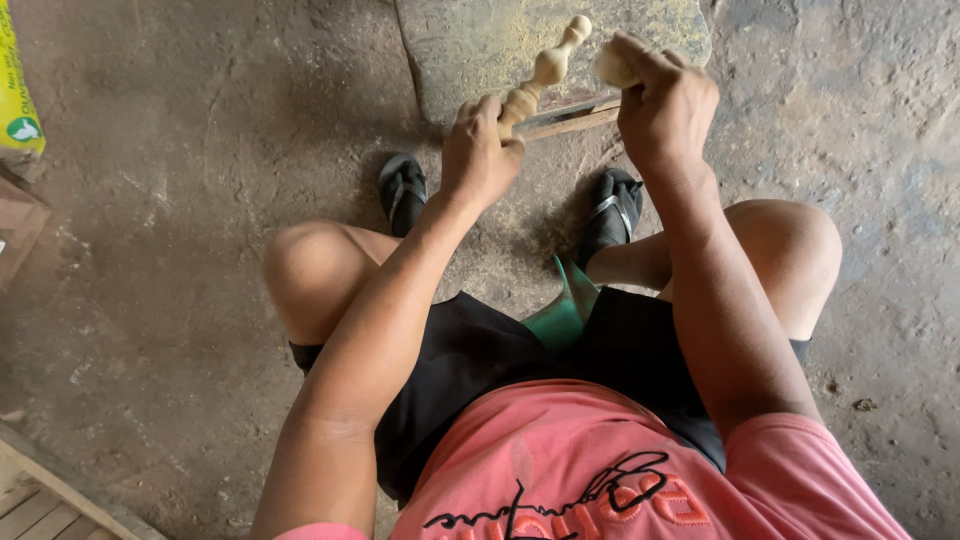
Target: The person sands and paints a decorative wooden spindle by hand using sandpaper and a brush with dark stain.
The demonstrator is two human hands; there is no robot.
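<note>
My left hand grips the lower end of a pale turned wooden spindle that slants up and to the right, its knob end at the top. My right hand is closed around a small folded tan piece, apparently sandpaper, held just right of the spindle's upper part. Both hands are raised over a flat stone slab dusted with yellowish sawdust. I am seated with knees apart and feet in black sandals below the hands.
A thin wooden strip lies at the slab's near edge. A green seat edge shows between my legs. A yellow bag and a wooden piece are at the left, wooden planks at bottom left. The floor is rough concrete.
</note>
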